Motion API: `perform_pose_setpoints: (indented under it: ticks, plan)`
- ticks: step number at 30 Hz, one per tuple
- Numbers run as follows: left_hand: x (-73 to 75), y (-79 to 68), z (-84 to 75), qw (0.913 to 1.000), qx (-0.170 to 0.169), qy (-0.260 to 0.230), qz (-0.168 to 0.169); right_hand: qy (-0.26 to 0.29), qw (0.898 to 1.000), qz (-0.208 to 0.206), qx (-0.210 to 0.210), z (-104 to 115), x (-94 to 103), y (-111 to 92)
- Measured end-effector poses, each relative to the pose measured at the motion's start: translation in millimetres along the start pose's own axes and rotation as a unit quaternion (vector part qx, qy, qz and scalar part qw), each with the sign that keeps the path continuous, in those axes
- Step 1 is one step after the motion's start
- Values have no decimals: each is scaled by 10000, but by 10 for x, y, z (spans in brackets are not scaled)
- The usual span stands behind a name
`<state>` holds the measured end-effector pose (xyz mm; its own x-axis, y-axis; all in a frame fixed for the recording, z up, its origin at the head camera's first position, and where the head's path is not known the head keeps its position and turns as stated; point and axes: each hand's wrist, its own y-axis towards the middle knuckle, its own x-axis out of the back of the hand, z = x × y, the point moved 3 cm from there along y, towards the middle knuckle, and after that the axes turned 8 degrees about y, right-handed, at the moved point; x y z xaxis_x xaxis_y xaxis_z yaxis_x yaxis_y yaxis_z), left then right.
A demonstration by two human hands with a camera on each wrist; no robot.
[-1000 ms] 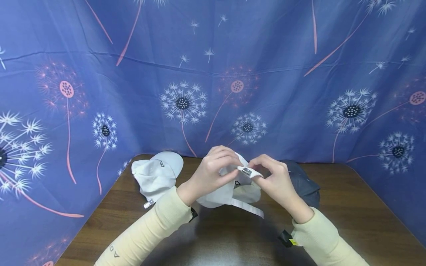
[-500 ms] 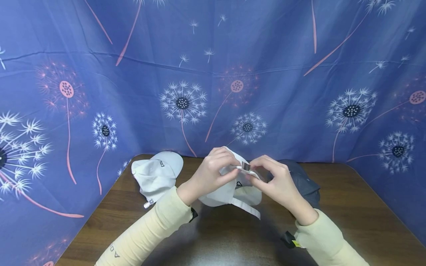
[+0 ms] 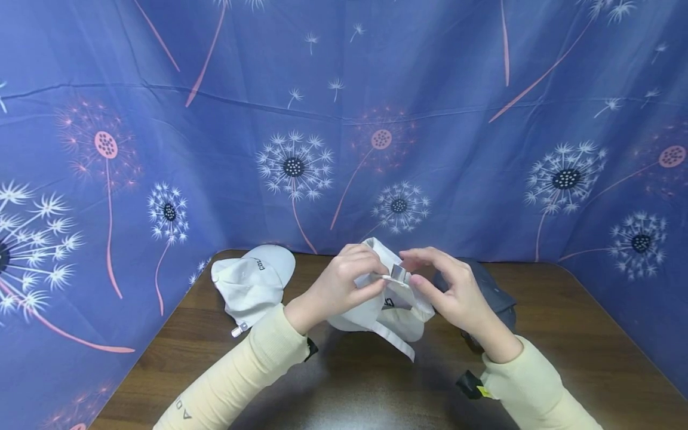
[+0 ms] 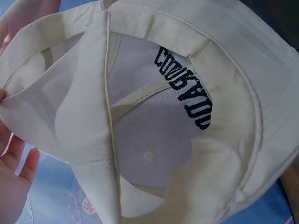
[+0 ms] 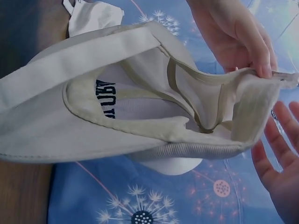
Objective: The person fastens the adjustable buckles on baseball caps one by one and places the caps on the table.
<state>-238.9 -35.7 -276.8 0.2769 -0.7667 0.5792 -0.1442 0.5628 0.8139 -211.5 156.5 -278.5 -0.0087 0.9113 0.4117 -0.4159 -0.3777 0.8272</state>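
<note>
Pinching a white cap [image 3: 364,313] near its metal buckle [image 3: 399,273] with left hand [image 3: 343,278], right hand [image 3: 454,288] kinda loosely spread just beside

One cap [image 3: 249,283] lies near the far left corner of the worktop [image 3: 580,322], another cap [image 3: 491,286] by the far edge, right of the held cap [image 3: 361,313]; cloth [image 3: 457,60] hangs behind.

Head view evenly lit, soft glare on the tabletop [image 3: 355,413] at bottom centre; wrist views dimmer, the right one brightening toward upper right.
</note>
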Motion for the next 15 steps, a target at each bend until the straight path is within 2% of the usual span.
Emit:
perform_pose_setpoints:
  ticks: [3, 10, 15]
  plan:
    - [-8, -6, 1, 9999, -45, -83, 104, 110, 9996, 216, 150, -1, -1, 3]
    - [-27, -24, -13, 9985, -205, -261, 432, 394, 9936, 668, 824, 4, -38, 13]
    - [-32, -32, -23, 9975, -264, -320, 580, 446, 9915, 749, 967, 5, -54, 6]
